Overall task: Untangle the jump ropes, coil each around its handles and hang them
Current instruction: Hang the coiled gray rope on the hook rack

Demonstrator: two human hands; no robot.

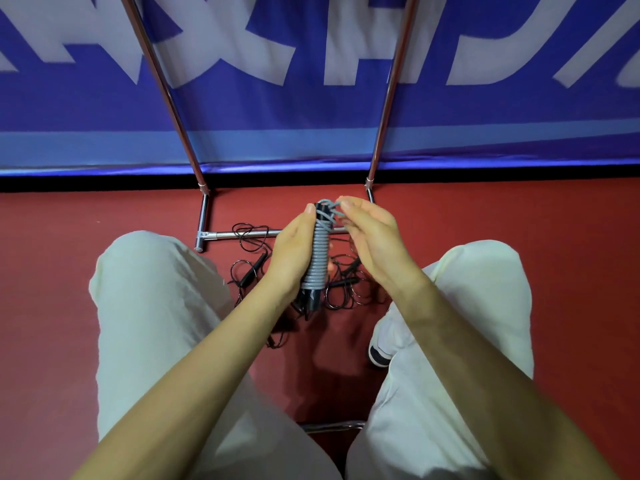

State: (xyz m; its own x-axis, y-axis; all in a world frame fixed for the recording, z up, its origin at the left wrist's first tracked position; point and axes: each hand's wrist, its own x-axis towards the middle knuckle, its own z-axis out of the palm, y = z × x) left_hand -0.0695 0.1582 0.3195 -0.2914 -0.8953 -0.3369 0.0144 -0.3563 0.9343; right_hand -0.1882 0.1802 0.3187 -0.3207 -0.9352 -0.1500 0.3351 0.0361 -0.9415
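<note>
Grey jump rope, coiled round black handles, is gripped by the left hand; its loose end is pinched by the right hand. Black ropes on the floor are partly hidden.

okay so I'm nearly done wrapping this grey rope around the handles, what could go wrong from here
1. The grey rope is crossed loosely at the top, where your right hand pinches its end; if it isn't tucked, the coil may unwind.
2. Your left hand alone steadies the handles; a slack grip could let the turns slide off.
3. The black ropes lie tangled over the rack's base bar and may snag.
</note>
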